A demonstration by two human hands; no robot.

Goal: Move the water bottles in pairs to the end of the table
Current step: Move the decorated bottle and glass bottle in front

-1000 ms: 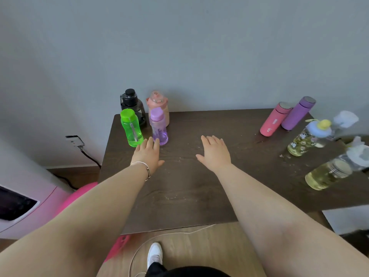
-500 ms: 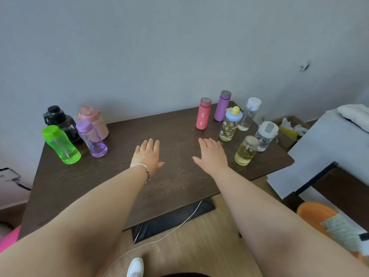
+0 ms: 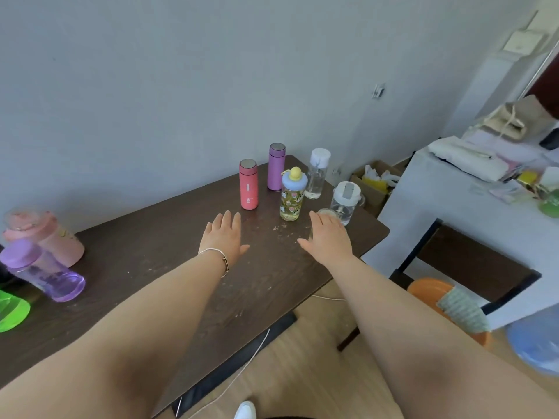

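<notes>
Both hands hover open and flat over the dark table (image 3: 157, 267). My left hand (image 3: 223, 237) sits just short of a red flask (image 3: 248, 185). My right hand (image 3: 326, 237) covers most of a small yellowish jar (image 3: 326, 212), whose rim peeks out beyond the fingers. Behind stand a purple flask (image 3: 276, 166), a patterned bottle with a blue and yellow lid (image 3: 292, 195), a tall clear bottle (image 3: 317, 173) and a clear handled cup (image 3: 345, 202). At the left end are a pink bottle (image 3: 45, 235), a violet bottle (image 3: 42, 272) and a green one (image 3: 10, 311).
A grey wall runs behind the table. To the right stands a cloth-covered counter (image 3: 453, 213) with clutter, a cardboard box (image 3: 375, 182) on the floor, an orange stool (image 3: 435, 293) and a blue water jug (image 3: 538, 340). A white cable (image 3: 242, 370) trails across the wooden floor.
The view has swung from the table's left end towards its right end. Both open hands have travelled right with it and now reach the group of bottles there.
</notes>
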